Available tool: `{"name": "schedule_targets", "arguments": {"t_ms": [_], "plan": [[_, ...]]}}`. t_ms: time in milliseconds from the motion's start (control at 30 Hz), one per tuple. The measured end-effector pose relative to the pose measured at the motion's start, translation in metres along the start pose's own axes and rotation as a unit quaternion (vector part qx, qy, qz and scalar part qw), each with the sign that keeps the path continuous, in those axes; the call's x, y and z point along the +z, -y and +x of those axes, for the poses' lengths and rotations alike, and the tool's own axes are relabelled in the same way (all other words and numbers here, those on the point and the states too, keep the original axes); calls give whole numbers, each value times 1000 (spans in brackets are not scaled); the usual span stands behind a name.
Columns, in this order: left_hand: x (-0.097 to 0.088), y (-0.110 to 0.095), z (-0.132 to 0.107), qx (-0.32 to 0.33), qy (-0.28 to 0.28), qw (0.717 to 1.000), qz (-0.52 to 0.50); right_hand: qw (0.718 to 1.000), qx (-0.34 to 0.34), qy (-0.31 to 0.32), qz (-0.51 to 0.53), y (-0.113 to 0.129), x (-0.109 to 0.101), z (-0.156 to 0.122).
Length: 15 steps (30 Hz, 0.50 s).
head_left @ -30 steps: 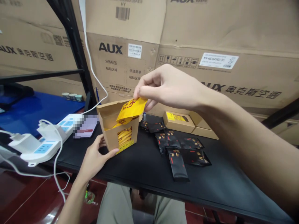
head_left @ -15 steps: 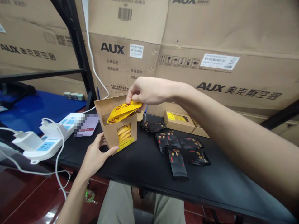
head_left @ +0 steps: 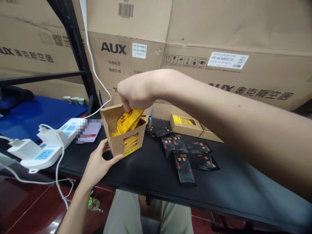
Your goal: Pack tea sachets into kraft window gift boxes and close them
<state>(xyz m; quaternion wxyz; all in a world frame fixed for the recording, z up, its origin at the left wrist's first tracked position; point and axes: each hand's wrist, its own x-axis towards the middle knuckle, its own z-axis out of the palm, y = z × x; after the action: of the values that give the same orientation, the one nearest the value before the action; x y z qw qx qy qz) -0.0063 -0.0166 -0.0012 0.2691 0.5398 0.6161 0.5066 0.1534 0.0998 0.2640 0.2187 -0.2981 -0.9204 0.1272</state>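
- Head view, right hand (head_left: 136,96): it sits over the open top of the kraft paper box (head_left: 124,146), with the fingers bent downward, narrowly closed. The back of the hand hides the fingertips, so I cannot tell whether they are gripping.
- Head view, yellow sachet (head_left: 129,120): it stands tilted in the box mouth, its upper end directly below the right hand's fingers and its lower part inside the box.
- Head view, left hand (head_left: 97,165): it is curved around the lower corner of the box, holding it on the black table (head_left: 231,185), with the fingers spread against the box.
- Head view, box: more yellow sachets (head_left: 130,143) show through its front window.
- Head view, nearby: black sachets (head_left: 182,162) lie right of the box, with a small kraft box (head_left: 186,125) behind them. A white power strip (head_left: 46,152) and a blurred phone (head_left: 89,131) lie to the left.
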Motion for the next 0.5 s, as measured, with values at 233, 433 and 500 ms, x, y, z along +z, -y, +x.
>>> {"name": "schedule_targets", "arguments": {"t_ms": [233,433,500], "plan": [[1,3,1,-5,2,1000,-13,957,-4,174,-234,40,20,-32],[0,4,1,-5,-3,1000,2,950,-37,165,-261,17,32,-28],[0,3,1,-4,-7,1000,8,946,-33,174,-273,16,36,-30]]}}
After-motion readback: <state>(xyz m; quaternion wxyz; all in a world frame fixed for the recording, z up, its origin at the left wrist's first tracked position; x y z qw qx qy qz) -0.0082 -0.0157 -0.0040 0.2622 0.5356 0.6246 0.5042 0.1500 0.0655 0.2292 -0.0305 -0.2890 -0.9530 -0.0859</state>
